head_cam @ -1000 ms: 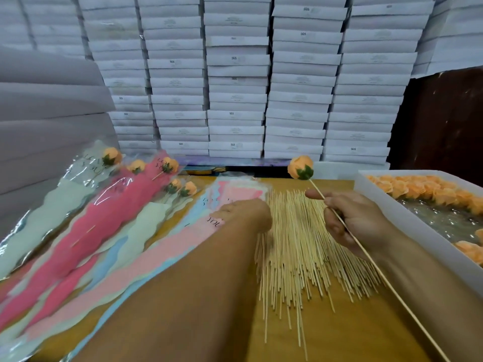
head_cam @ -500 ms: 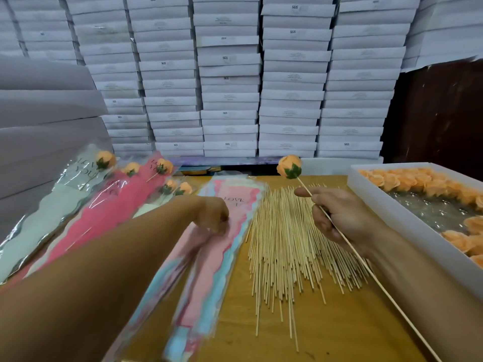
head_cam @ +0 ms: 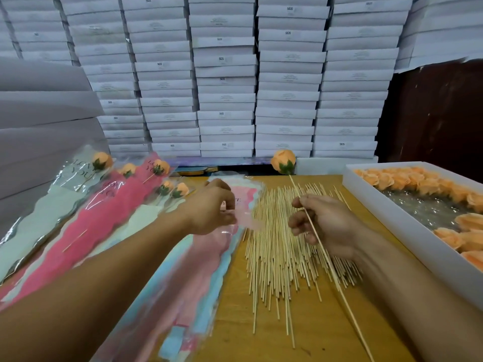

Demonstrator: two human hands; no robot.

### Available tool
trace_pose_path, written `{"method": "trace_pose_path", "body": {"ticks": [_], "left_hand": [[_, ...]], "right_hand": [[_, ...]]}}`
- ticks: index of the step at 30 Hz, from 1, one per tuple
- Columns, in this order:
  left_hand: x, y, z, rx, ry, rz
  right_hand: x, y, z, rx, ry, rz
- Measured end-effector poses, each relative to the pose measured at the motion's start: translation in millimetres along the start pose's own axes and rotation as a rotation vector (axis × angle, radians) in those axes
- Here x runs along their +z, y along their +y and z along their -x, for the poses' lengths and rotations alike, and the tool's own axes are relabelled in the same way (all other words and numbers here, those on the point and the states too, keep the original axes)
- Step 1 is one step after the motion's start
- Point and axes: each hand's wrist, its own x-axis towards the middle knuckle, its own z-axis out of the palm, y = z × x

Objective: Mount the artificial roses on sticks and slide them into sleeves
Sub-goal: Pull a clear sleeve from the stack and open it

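Note:
My right hand (head_cam: 322, 224) pinches a long wooden stick (head_cam: 337, 279) with an orange rose (head_cam: 283, 160) mounted on its far tip, held above the pile of bare sticks (head_cam: 277, 246). My left hand (head_cam: 211, 207) pinches the top edge of a clear pink sleeve (head_cam: 206, 246) lifted from the stack of pastel sleeves (head_cam: 167, 309) left of the sticks. The sleeve is blurred. Several finished roses in pink and pale green sleeves (head_cam: 104, 212) lie at the far left.
A white tray (head_cam: 397, 220) with several loose orange roses stands at the right on the wooden table (head_cam: 321, 333). Stacked white boxes (head_cam: 224, 82) form a wall behind. Grey folded sheets (head_cam: 39, 121) pile up at the left.
My left hand moved from the sticks' left edge over to the sleeve stack, took hold of the top sleeve and drew it toward the right. The right hand kept the rose stick almost still.

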Motion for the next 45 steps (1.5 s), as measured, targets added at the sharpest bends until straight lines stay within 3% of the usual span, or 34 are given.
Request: {"method": "trace_pose_path", "body": {"ticks": [4,8,12,16,20,24,30,33,38,45], "left_hand": [[-6.9,35.5,5.3,0.032,0.069,0.170],[-3.3,59.9,7.7,-0.002,0.185,0.192],[10.5,72.5,8.4,-0.100,0.213,0.241],[20.8,83.9,6.4,-0.125,0.141,0.332],[10.7,81.7,7.2,-0.146,-0.033,0.899],[2.3,71.6,-14.6,-0.337,0.030,1.139],[21.7,61.7,-26.0,-0.330,0.091,1.153],[28.6,52.2,-22.5,-0.249,0.135,1.111],[36.9,40.3,-14.4,-0.065,0.066,1.118],[38.2,38.2,-8.6,0.031,0.127,1.029]], "right_hand": [[1.9,-1.8,2.4,0.150,-0.100,-0.146],[-0.9,-1.5,3.2,0.153,-0.171,-0.288],[-6.6,-5.8,1.7,0.019,-0.097,-0.427],[-3.9,-2.7,-0.9,-0.056,0.029,-0.277],[-5.5,-0.7,-3.6,-0.063,0.100,-0.203],[-9.7,-2.0,-4.1,-0.021,0.069,-0.161],[-7.0,-0.5,-3.2,0.034,0.001,-0.103],[-9.1,-0.7,-3.8,0.032,-0.015,-0.096],[-10.8,-0.1,-4.5,0.044,-0.034,-0.057],[-12.6,0.9,-6.2,0.053,-0.062,-0.051]]}}
